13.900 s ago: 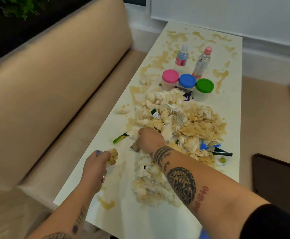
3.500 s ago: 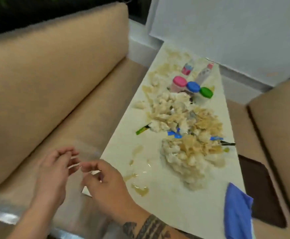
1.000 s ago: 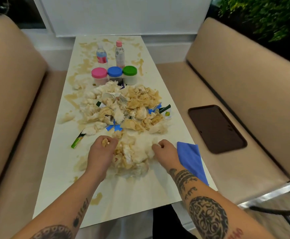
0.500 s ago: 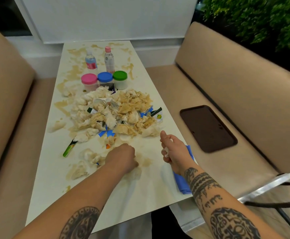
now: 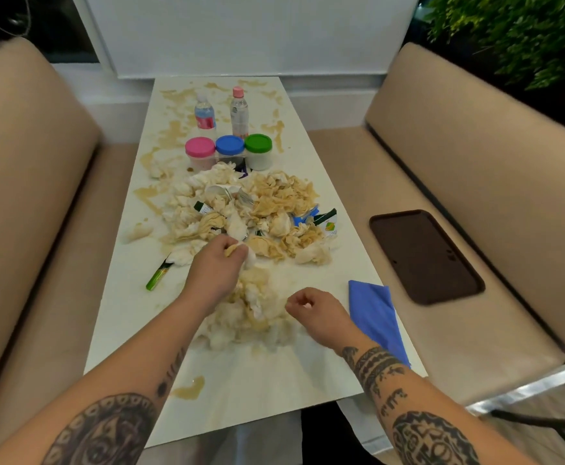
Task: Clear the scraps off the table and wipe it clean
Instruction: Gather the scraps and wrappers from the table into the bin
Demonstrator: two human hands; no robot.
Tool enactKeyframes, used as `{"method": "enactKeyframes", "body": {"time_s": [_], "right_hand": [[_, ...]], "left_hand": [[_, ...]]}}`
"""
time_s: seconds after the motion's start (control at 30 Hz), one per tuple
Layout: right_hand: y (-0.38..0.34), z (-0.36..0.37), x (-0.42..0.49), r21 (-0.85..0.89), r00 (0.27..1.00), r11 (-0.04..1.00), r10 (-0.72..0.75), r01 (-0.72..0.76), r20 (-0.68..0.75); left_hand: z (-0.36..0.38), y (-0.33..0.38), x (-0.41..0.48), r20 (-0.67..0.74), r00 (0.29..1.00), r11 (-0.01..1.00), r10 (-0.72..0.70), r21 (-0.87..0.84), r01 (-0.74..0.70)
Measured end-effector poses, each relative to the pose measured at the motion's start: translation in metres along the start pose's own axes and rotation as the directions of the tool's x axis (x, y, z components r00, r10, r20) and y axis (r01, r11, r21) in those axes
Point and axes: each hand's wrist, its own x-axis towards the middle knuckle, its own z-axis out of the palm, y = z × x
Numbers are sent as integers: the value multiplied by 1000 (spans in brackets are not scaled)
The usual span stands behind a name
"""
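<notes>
Beige benches flank the long white table (image 5: 133,317), where crumpled, stained scraps (image 5: 241,213) are heaped at its middle and near end. A wad of them is pinched by the left hand (image 5: 212,273), while the right hand (image 5: 318,313) is curled, seemingly empty; half a second ago it was raised. Scraps are best raked together before the blue cloth (image 5: 375,313) is used.
</notes>
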Motion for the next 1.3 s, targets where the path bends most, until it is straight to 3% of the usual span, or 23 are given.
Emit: {"method": "enactKeyframes", "body": {"time_s": [0.1,0.3,0.5,0.57,0.67,0.83,0.97,1.1,1.2,1.3], "right_hand": [[3,19,-4,-259,996,964,-43,62,77],[5,35,-12,-408,994,907,-109,102,7],[-16,6,-19,-247,997,969,-42,25,-63],[-25,-3,-19,-32,998,999,13,-15,-67],[-41,-8,-19,425,999,904,40,-42,15],[-85,14,-24,609,989,793,-59,-38,138],[-124,63,-16,605,959,790,-89,-97,269],[-167,124,-16,555,879,805,-94,-209,467],[-194,180,-26,447,782,853,-78,-269,618],[-210,248,-53,300,717,929,-56,-218,695]], "left_hand": [[-8,-9,-6,-67,996,988,-61,-146,51],[-19,-20,-25,-90,989,968,-120,-231,97],[-28,-27,-38,-46,985,876,-168,-466,128],[-30,-26,-41,-11,981,825,-193,-543,156],[-33,-27,-45,54,975,785,-216,-585,206],[-47,-37,-56,85,980,762,-181,-618,194],[-76,-63,-69,37,966,676,-256,-708,206],[-114,-105,-90,-96,912,574,-398,-802,166],[-146,-141,-119,-196,835,494,-515,-864,101],[-172,-185,-161,-298,700,413,-648,-911,-5]]}}
